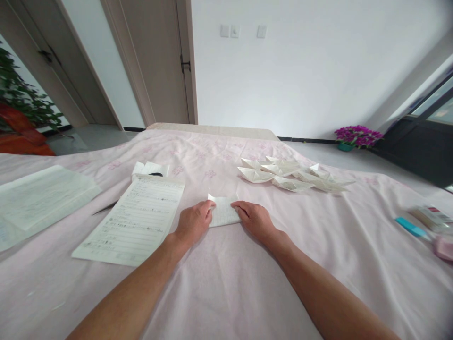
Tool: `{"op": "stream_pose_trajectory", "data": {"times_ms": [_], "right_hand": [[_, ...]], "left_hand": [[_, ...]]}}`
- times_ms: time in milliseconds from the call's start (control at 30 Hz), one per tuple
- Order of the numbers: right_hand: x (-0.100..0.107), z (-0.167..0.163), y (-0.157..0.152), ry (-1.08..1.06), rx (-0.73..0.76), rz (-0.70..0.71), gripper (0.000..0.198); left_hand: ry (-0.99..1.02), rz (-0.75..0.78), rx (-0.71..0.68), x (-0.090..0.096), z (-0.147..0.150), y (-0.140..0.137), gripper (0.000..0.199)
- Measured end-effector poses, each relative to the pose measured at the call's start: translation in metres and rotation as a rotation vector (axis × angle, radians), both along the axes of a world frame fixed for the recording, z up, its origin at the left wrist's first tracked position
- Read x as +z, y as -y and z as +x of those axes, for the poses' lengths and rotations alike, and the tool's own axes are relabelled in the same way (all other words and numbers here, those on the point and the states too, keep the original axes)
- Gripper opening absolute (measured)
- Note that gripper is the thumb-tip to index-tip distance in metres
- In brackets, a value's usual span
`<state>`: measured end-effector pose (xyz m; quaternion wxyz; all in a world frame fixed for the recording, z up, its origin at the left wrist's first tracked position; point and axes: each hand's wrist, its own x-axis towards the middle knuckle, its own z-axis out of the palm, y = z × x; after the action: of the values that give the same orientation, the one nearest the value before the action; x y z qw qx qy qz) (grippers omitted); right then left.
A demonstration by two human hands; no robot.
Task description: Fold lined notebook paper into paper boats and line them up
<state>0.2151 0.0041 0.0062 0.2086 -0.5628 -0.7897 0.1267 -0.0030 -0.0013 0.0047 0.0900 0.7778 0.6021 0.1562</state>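
1. White wall (300, 71), grey-brown door (152, 56) ahead beyond the hands; pink flower-print cloth (226, 293) spread over the surface, wrinkled.
2. Folded paper (224, 212) between both hands, on the cloth. Left hand (195, 221) pinches its left edge, right hand (256, 219) its right edge, thumbs inward. One pointed corner sticks up beside the left thumb.
3. Ahead and right of right hand: group of folded paper shapes (255, 175), boat-like, close together, some overlapping. Nearest ones sit just past the right hand, apart from it.
4. Left of left hand: handwritten sheet (136, 222), closest item to that arm; left forearm runs over its near right corner.
5. Beyond the sheet, ahead-left of left hand: small folded paper pieces (150, 168). Far left of left hand: more papers (42, 200), cut off by frame edge.
6. Far right of right hand: blue item (410, 226), clear-wrapped pack (430, 217), pink object (444, 248) cut by the edge; identities unclear.
7. Dark pointed piece (106, 207) pokes from under the sheet; black curved piece (155, 174) at its top. Cannot tell if one item. Writing illegible; fingertips mostly hidden under the paper.
8. Room, well past right hand: purple flowers (359, 136) on the floor. Far left: leafy plant (23, 89), orange-red furniture (21, 132), partly cropped.
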Motion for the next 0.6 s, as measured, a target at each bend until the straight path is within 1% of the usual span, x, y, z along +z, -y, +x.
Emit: {"op": "stream_pose_trajectory", "data": {"times_ms": [600], "right_hand": [[-0.0002, -0.0002, -0.0006, 0.020, -0.007, -0.006, 0.031]], "left_hand": [[0.027, -0.005, 0.003, 0.0011, -0.0011, -0.0002, 0.032]]}}
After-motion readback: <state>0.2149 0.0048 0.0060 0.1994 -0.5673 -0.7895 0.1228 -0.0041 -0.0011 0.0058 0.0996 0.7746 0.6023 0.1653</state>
